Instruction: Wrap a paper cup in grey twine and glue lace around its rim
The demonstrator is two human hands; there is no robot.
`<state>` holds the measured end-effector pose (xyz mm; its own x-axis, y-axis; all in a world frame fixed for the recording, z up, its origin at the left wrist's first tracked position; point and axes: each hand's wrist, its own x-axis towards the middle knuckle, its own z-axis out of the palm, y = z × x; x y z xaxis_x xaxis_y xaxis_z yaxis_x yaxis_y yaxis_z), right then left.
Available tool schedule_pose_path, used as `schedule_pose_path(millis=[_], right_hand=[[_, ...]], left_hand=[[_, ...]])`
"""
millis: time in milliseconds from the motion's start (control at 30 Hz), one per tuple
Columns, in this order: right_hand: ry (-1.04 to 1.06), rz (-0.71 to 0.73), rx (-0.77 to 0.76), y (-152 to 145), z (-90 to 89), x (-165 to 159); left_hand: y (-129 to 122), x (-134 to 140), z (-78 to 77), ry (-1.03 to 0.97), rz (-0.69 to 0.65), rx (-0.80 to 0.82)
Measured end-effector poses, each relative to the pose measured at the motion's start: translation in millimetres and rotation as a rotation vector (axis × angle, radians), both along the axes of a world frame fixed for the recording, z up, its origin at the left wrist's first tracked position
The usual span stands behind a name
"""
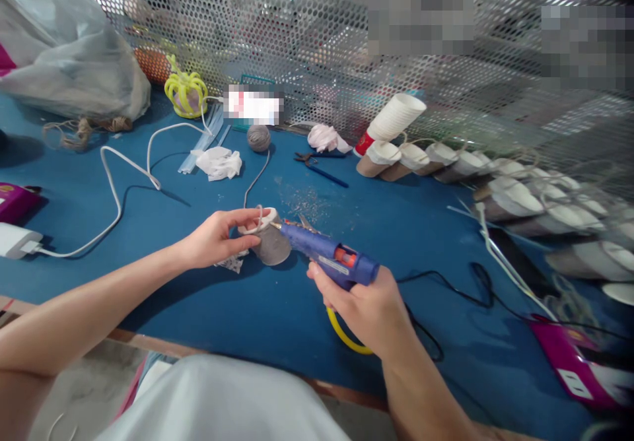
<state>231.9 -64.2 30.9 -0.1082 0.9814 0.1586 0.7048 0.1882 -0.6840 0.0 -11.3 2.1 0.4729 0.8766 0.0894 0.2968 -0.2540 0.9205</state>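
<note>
My left hand (220, 235) is closed at the rim of a small grey cup (274, 248) with a whitish top, which stands tilted on the blue table. Around that rim runs a grey cord (256, 180), leading back to a ball of yarn (258, 138). My right hand (366, 305) grips a blue hot glue gun (329, 253), its metal nozzle at the cup's upper edge. Whether the nozzle touches the cup, I cannot tell. Partly hidden behind the gun lie scissors (304, 223). A yellow ring (347, 335) shows under my right wrist.
Several wrapped cups (510, 197) line the right side beside a stack of paper cups (396, 117). Pliers (321, 167), crumpled white paper (218, 164) and clear glue sticks (203, 144) lie farther back. A black cord (446, 272) and a white cable (119, 200) cross the table.
</note>
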Motion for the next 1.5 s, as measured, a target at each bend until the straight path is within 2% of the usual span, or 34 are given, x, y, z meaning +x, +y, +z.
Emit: schedule_pose_path(millis=[167, 633, 967, 1300, 1500], right_hand=[[0.003, -0.004, -0.009, 1.6, 4.7, -2.8], [-0.047, 0.027, 0.047, -0.3, 3.1, -4.4], [-0.051, 0.089, 0.011, -5.5, 7.2, -10.5], [-0.036, 0.026, 0.025, 0.6, 4.3, -2.5], [0.005, -0.046, -0.091, 2.6, 8.3, -4.7]], left_hand=[[0.0, 0.0, 0.3, 0.001, -0.003, -0.002], [-0.2, 0.3, -0.3, -0.001, -0.004, 0.003], [-0.1, 1.0, 0.8, 0.014, 0.015, 0.014], [-0.1, 0.0, 1.7, 0.023, -0.004, 0.012], [0.7, -0.3, 1.4, 0.026, -0.004, 0.021]])
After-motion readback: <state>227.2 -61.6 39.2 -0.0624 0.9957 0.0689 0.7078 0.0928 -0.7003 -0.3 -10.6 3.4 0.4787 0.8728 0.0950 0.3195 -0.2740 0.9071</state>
